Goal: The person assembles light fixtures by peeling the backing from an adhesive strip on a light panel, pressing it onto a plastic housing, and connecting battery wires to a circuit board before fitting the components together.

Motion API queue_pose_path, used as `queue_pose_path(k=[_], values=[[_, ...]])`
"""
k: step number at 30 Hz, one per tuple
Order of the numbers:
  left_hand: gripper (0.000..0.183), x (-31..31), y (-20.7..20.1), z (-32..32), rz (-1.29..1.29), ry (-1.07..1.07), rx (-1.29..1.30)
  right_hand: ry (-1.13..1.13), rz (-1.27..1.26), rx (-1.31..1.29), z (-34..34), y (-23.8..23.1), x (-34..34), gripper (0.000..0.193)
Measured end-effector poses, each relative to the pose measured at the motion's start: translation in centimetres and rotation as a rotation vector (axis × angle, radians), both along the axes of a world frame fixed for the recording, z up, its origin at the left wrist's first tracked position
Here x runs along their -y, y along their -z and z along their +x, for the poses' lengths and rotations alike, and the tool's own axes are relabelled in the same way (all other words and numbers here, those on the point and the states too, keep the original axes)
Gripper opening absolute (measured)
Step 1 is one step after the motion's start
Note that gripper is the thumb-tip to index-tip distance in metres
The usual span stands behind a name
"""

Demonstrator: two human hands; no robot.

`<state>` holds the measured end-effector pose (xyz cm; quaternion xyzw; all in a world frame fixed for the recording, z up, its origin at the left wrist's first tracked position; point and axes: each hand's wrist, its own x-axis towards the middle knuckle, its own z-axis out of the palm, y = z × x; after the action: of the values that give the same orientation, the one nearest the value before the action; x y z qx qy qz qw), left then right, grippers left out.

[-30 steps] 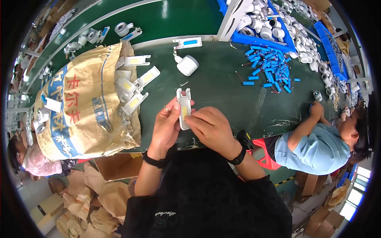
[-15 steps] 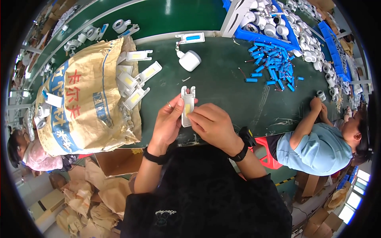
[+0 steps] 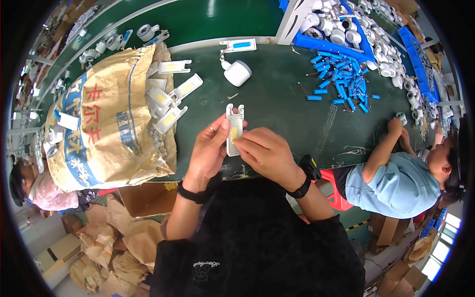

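Observation:
My left hand (image 3: 209,146) is closed round the left edge of a small white LED panel (image 3: 235,121), holding it upright above the green table (image 3: 277,99). The panel has a yellow strip in its middle and two prongs at its top. The bent, closed fingers of my right hand (image 3: 269,151) press at the lower right edge of the same panel, beside the strip. What lies under those fingertips is hidden. Farther up the table lies a white round lamp head (image 3: 237,73), wired to another white panel (image 3: 246,45) with a blue battery cell in it.
On my left a large tan sack (image 3: 106,123) lies with several white panels (image 3: 170,120) at its mouth. Blue battery cells (image 3: 341,81) are heaped at the right, before a blue bin (image 3: 363,44) of white lamp heads. A co-worker in light blue (image 3: 396,185) sits at the right.
Both hands keep their grip on the panel, which hardly moves. The whole view has shifted slightly.

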<state>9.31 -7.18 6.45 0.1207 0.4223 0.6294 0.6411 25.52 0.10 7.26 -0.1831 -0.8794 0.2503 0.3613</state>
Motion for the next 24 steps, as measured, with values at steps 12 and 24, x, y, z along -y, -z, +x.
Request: queue_pose_path(k=[12,24], values=[[0.042,0.32,-0.05,-0.38,-0.009,0.006,-0.016,-0.075,-0.05,-0.01,0.29,0.2,-0.29,0.021],[0.044,0.41,-0.14,-0.92,-0.03,0.049,0.015,-0.13,-0.05,0.012,0.09,0.11,-0.69,0.027]])
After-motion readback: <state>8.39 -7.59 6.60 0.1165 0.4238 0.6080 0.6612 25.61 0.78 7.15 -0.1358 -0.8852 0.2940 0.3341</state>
